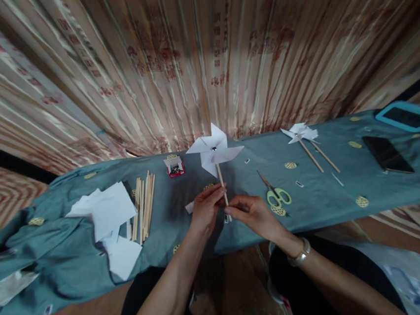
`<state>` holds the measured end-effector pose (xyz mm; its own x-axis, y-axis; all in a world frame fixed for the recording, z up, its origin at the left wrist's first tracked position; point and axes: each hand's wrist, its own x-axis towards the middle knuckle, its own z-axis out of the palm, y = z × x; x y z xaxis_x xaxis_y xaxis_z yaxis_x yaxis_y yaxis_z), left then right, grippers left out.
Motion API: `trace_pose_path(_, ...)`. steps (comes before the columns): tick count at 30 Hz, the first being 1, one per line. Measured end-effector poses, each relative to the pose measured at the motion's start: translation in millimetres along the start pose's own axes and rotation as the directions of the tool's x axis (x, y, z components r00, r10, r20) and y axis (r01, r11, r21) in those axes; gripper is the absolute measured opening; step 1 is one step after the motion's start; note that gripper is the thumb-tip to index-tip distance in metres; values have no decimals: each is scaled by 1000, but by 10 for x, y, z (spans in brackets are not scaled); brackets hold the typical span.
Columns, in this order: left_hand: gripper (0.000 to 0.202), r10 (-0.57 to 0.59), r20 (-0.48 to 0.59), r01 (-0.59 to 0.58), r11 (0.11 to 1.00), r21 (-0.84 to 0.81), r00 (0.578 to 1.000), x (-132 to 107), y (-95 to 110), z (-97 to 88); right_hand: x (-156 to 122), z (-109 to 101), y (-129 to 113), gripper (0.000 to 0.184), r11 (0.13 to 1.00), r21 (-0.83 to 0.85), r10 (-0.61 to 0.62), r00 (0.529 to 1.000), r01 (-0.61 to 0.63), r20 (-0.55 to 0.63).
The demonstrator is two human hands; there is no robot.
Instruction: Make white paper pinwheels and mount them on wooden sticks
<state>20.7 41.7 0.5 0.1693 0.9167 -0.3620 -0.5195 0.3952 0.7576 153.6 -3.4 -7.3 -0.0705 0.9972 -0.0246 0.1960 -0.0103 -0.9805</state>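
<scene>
A white paper pinwheel (207, 143) on a thin wooden stick stands upright above the table, a small dark pin at its centre. My left hand (206, 206) is closed around the stick about midway down. Lower on the same stick, the fingertips of my right hand (251, 212) pinch it near its bottom end. A silver bracelet (300, 253) circles my right wrist. Just right of my right hand lie scissors (276, 193) with light green handles. Behind my left hand, a small red-and-white box (175, 167) lies open with dark metal pieces inside.
Left of my hands are a bundle of wooden sticks (146, 205) and white paper sheets (113, 209). To the right lie finished-looking pinwheels (302, 132), a black phone (388, 154) and a blue-framed tablet (408, 115). A green-blue cloth (332, 192) covers the narrow table; a patterned curtain (185, 56) hangs behind.
</scene>
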Motion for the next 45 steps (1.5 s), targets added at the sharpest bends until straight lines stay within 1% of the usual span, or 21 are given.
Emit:
trace_pose_path(5, 36, 6, 29, -7, 1000, 24, 1000, -21, 24, -9, 10, -29, 2, 28, 1000, -27, -8, 999, 6, -52)
trace_pose_path(7, 36, 3, 20, -4, 999, 37, 1000, -27, 24, -19, 15, -112, -3, 32, 999, -37, -5, 997, 3, -76)
trace_pose_path(9, 37, -3, 11, 2, 999, 48, 1000, -32, 20, -26, 25, -255, -12, 34, 997, -71, 0, 995, -7, -104)
trace_pose_path(11, 37, -9, 10, 9, 999, 54, 1000, -38, 16, -28, 40, -457, -12, 35, 992, -123, 2, 990, -19, -139)
trace_pose_path(14, 35, -16, 14, 15, 998, 61, 1000, -52, 10, -17, 77, -845, 23, 41, 972, -227, 2, 977, -52, -214)
trace_pose_path(16, 33, -21, 19, 20, 998, 66, 1000, -61, 3, -8, 110, -1129, 64, 49, 939, -330, 14, 967, -100, -254)
trace_pose_path(17, 33, -24, 20, 23, 997, 68, 1000, -64, -2, -4, 128, -1270, 84, 53, 906, -401, 23, 961, -137, -276)
trace_pose_path(18, 33, -28, 21, 27, 997, 69, 999, -66, -8, -3, 145, -1406, 101, 54, 887, -432, 31, 953, -165, -300)
trace_pose_path(21, 34, -33, 20, 31, 997, 74, 999, -62, -31, -9, 196, -1776, 127, 45, 826, -502, 76, 933, -256, -351)
trace_pose_path(25, 36, -34, 25, 32, 995, 97, 999, -43, -59, -30, 262, -2157, 120, 22, 686, -612, 147, 898, -395, -415)
trace_pose_path(26, 36, -36, 29, 33, 994, 100, 999, -39, -65, -34, 279, -2232, 119, 20, 648, -630, 168, 887, -428, -430)
trace_pose_path(28, 38, -37, 37, 33, 994, 102, 999, -30, -74, -38, 315, -2354, 123, 22, 573, -663, 214, 868, -483, -447)
trace_pose_path(31, 39, -42, 40, 38, 993, 109, 998, -21, -87, -37, 377, -2475, 151, 30, 465, -702, 298, 842, -539, -449)
trace_pose_path(32, 39, -43, 38, 38, 993, 111, 998, -19, -91, -35, 400, -2501, 165, 29, 425, -713, 329, 829, -557, -452)
trace_pose_path(34, 40, -47, 31, 43, 993, 114, 998, -18, -99, -31, 446, -2534, 196, 19, 341, -729, 393, 795, -593, -463)
trace_pose_path(35, 40, -49, 28, 46, 992, 115, 998, -19, -102, -29, 467, -2543, 209, 17, 305, -735, 424, 778, -605, -464)
trace_pose_path(37, 41, -54, 26, 51, 992, 116, 998, -22, -105, -27, 502, -2552, 224, 32, 257, -747, 475, 753, -613, -454)
trace_pose_path(38, 41, -55, 28, 51, 992, 118, 998, -23, -105, -27, 516, -2554, 226, 35, 244, -753, 493, 747, -612, -447)
trace_pose_path(40, 40, -52, 34, 47, 991, 124, 998, -27, -104, -27, 537, -2554, 217, 29, 233, -764, 505, 747, -601, -433)
trace_pose_path(42, 39, -53, 41, 48, 991, 128, 998, -30, -103, -29, 552, -2552, 199, 24, 239, -774, 493, 760, -586, -423)
trace_pose_path(45, 36, -56, 39, 51, 990, 128, 998, -32, -105, -30, 564, -2542, 181, 26, 269, -776, 454, 786, -570, -420)
